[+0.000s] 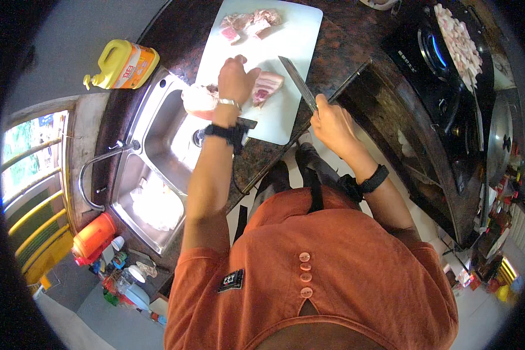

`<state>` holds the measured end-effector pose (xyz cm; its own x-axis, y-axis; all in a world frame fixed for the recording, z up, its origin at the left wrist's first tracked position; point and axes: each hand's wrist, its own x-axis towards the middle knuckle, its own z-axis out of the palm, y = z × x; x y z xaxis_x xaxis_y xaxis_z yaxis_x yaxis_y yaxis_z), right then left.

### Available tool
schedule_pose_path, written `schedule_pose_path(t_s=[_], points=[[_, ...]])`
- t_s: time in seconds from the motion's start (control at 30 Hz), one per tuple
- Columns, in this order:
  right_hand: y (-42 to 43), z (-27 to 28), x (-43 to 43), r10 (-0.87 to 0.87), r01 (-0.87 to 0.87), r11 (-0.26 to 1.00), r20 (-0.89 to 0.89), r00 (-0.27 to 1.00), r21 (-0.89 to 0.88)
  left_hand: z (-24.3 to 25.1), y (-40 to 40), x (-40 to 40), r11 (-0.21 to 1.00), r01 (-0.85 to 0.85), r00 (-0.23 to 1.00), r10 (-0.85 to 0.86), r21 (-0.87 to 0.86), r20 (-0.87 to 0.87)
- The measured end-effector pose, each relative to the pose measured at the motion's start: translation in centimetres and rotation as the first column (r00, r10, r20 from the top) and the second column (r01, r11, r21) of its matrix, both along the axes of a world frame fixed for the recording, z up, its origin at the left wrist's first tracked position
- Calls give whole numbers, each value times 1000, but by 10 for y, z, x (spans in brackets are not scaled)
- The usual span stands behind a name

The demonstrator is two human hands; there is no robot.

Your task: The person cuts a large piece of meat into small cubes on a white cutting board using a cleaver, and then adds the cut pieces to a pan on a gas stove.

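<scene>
On the white cutting board lie several pieces of raw meat. My left hand is over the board with its fingers partly spread, between a streaky slab of raw pork and a larger chunk of raw meat at the sink side. Whether its fingertips touch the pork cannot be told. In my right hand is a knife, its blade pointing up and left over the board's right part. Trimmed raw meat pieces rest at the far end. A dark object shows beside my left wrist.
A double steel sink with a curved faucet is left of the board; a white bag-like thing lies in one basin. A yellow pump jug stands behind. At right, diced meat fills a wok on a gas stove with a blue flame.
</scene>
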<state>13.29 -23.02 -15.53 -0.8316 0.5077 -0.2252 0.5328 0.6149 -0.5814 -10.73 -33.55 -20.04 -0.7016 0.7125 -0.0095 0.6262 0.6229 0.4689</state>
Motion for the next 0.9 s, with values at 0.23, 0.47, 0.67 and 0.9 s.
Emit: schedule_pose_path(t_s=[0.23, 0.47, 0.67, 0.9], points=[[1, 25, -18, 243, -260, 922, 93, 966, 287, -7, -11, 98, 953, -229, 965, 250, 201, -85], [3, -8, -19, 193, -221, 956, 151, 970, 195, -19, -18, 73, 962, -9, 981, 62, 273, -186], [-15, 5, -10, 200, -205, 976, 76, 977, 77, -9, -36, 85, 937, -1, 994, 39, 350, -100], [-29, 34, -19, 276, -312, 930, 189, 942, 193, -14, -37, 79, 890, 74, 996, -46, 450, -74]])
